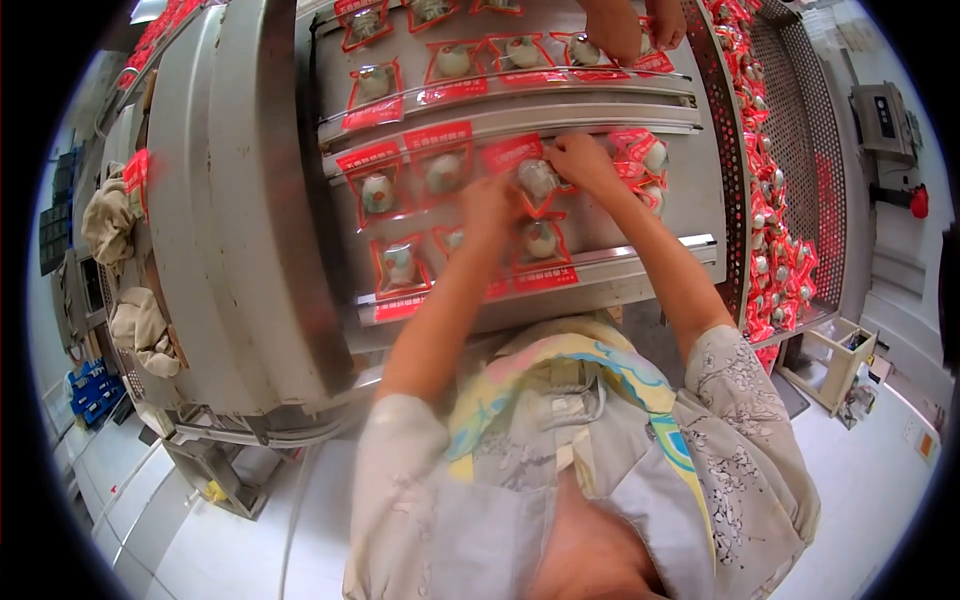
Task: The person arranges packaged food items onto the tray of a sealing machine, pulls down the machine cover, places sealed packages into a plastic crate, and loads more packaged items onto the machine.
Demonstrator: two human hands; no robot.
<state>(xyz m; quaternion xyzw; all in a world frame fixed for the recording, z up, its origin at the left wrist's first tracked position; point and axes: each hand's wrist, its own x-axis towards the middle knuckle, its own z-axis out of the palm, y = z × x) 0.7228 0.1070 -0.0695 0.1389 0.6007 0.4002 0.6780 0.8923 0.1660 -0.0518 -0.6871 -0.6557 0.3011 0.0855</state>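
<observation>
Red-and-clear plastic pouches, each with a pale egg-like item inside, lie in rows on a metal machine bed (700, 170). My right hand (580, 160) has its fingers curled in at the top corner of one pouch (540, 178). Beside that same pouch, on its left, is my left hand (488, 208), smeared by motion, its fingers not clear. Another pouch (540, 240) lies just below, and a partly hidden one (450, 238) is behind my left wrist. Several pouches (645, 165) are bunched right of my right hand.
Another person's hands (612, 28) work over the upper row. Metal sealing bars (510, 122) run across the bed. A perforated bin (800, 130) at right holds many filled pouches (765, 240). A large metal cover (225, 200) stands left, with cloths (140, 325) beyond it.
</observation>
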